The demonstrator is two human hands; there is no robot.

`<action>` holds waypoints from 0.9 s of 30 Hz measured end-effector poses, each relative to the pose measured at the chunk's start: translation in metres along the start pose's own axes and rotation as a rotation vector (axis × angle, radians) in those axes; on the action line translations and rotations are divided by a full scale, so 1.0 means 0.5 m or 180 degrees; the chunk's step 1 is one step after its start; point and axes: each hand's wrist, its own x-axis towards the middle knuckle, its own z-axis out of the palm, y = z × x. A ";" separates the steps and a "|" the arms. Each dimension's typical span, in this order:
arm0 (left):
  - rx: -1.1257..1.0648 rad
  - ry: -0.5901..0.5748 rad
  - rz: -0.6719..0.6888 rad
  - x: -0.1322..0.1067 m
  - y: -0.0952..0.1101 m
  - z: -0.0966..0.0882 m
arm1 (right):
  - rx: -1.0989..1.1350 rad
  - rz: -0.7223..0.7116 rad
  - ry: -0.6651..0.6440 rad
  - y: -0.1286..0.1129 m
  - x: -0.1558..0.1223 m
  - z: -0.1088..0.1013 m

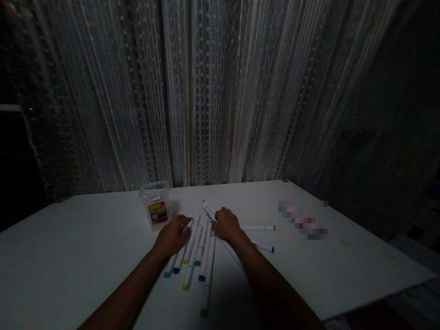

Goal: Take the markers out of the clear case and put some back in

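Several white marker pens with coloured caps (199, 250) lie in a loose bunch on a white table (85, 256). My left hand (173, 236) rests on the bunch's left side, fingers curled over the pens. My right hand (226, 224) lies on the right side, fingers bent down over a long pen (208, 209) that slants away to the upper left. Two more pens lie to the right: one with a red cap (259, 228) and one with a purple cap (264, 248). A clear plastic tub (156, 205) with a yellow label stands just beyond my left hand.
A pale patterned curtain (206, 91) hangs right behind the table. A blurred-out pinkish patch (302, 220) sits on the table's right part. The table's right edge and near right corner drop off to a dark floor (412, 302). The scene is dim.
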 end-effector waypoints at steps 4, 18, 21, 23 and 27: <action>-0.0036 -0.0026 -0.0025 0.000 -0.001 0.000 | -0.0018 0.0001 -0.0012 0.000 0.000 0.001; -0.0069 -0.0034 -0.0064 -0.001 0.001 -0.002 | -0.0023 -0.0003 -0.0017 -0.002 0.000 0.000; -0.0070 -0.0088 -0.0098 -0.001 0.002 -0.003 | -0.0006 0.0006 -0.0039 -0.002 0.000 0.000; -0.0046 -0.0063 -0.0078 -0.001 0.001 -0.002 | 0.0010 0.0017 -0.0060 -0.002 0.000 0.000; -0.0031 -0.0021 0.0008 -0.001 -0.002 0.001 | 0.0007 0.0006 -0.0045 -0.002 -0.001 -0.001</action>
